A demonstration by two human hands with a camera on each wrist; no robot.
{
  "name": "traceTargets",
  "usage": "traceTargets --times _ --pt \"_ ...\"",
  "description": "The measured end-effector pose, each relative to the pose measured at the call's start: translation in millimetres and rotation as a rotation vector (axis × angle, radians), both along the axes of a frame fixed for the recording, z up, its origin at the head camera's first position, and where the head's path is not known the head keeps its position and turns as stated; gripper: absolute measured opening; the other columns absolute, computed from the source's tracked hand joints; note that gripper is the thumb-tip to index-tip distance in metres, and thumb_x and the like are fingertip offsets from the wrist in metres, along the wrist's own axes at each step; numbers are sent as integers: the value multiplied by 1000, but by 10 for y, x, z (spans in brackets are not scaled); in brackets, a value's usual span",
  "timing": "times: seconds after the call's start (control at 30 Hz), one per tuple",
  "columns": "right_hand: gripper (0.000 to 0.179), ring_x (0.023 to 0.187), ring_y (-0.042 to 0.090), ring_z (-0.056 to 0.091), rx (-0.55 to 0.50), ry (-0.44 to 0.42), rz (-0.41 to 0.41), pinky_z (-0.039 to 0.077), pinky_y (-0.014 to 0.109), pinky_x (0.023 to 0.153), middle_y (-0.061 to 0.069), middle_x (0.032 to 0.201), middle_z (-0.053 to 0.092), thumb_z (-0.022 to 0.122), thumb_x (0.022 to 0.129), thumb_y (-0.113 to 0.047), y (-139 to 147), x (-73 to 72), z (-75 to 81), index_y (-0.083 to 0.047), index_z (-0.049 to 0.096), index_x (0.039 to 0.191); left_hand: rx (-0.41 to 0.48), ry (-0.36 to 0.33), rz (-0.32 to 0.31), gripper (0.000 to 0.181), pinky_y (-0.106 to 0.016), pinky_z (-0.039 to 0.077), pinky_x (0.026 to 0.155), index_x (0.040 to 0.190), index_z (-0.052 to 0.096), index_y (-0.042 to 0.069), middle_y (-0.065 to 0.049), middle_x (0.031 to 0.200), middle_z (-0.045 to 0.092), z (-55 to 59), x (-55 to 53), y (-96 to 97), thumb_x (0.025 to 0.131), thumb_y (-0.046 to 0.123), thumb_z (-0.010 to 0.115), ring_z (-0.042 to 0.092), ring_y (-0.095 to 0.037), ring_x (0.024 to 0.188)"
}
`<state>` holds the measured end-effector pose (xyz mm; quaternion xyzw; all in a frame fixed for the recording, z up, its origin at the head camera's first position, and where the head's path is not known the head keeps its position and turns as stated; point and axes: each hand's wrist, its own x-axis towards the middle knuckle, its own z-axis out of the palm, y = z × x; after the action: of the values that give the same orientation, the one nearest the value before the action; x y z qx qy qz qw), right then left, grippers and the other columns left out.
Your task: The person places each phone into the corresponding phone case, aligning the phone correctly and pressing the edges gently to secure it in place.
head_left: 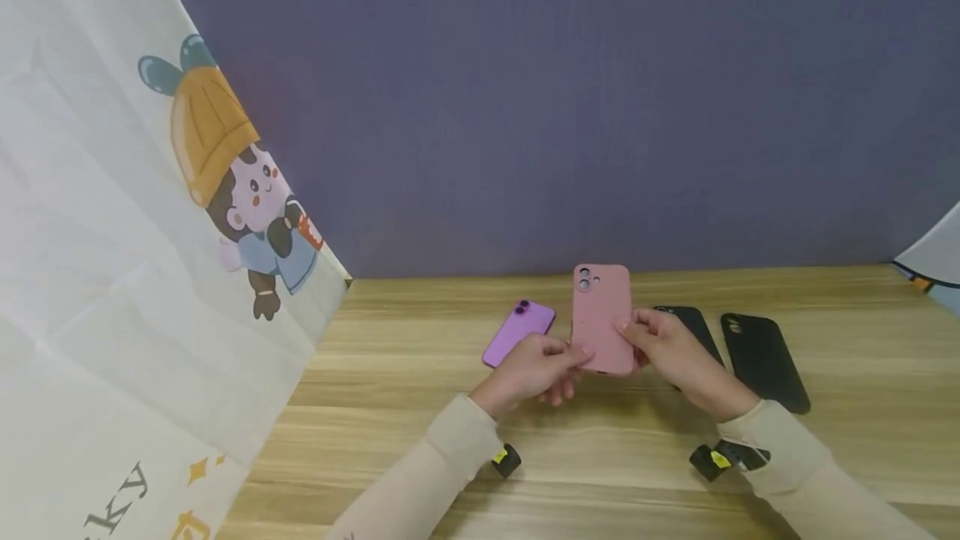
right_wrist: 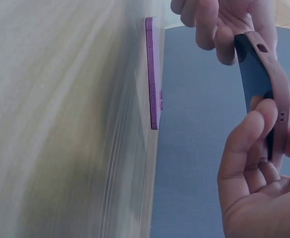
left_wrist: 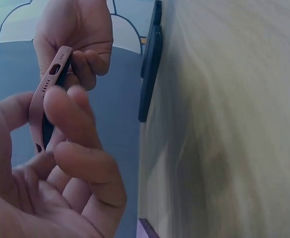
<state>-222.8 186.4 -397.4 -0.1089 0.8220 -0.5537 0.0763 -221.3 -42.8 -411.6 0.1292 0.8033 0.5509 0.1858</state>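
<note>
A pink phone case [head_left: 602, 319] is held up off the table, between the two hands, its back turned toward the person and the camera opening at the upper left. The left hand [head_left: 534, 367] pinches it by the lower left corner, thumb on the pink back, with its other fingers loosely curled beneath. The right hand [head_left: 678, 354] grips the right edge lower down, thumb on the back too and fingers curled behind. Seen from the wrists, the inner side looks dark, and the bottom edge has a slot and small holes.

Just beyond the left hand, a purple phone [head_left: 521, 330] lies on the table [head_left: 600, 473], camera side up. Behind the right hand is a dark phone-shaped piece [head_left: 692, 325], partly covered by that hand; I can't tell whether it is a phone or a case. To the right of the same hand lies a black case [head_left: 767, 365], near its dark neighbour.

Both wrists come out of pale sleeves [head_left: 459, 444]. Beyond the hands stands a dark bluish wall [head_left: 570, 107], and far to their left hangs a white sheet [head_left: 90, 215] with a cartoon child [head_left: 258, 190] in a yellow hat.
</note>
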Motion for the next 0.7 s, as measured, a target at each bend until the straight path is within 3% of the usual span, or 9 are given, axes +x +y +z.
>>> traceTargets --times 0.23,0.7 --pt "42 77 12 66 -16 0 14 59 32 68 10 98 72 44 111 -27 7 -10 3 9 54 130 -23 -15 -59 51 -24 33 41 92 70 -3 1 59 62 25 -1 -22 101 46 60 54 -11 44" --pt "42 78 13 67 -7 8 3 59 31 68 9 96 72 45 111 -28 9 -10 -14 9 55 127 -1 -27 -55 49 -22 35 41 94 70 -5 1 60 63 16 1 -17 101 42 62 54 -10 45"
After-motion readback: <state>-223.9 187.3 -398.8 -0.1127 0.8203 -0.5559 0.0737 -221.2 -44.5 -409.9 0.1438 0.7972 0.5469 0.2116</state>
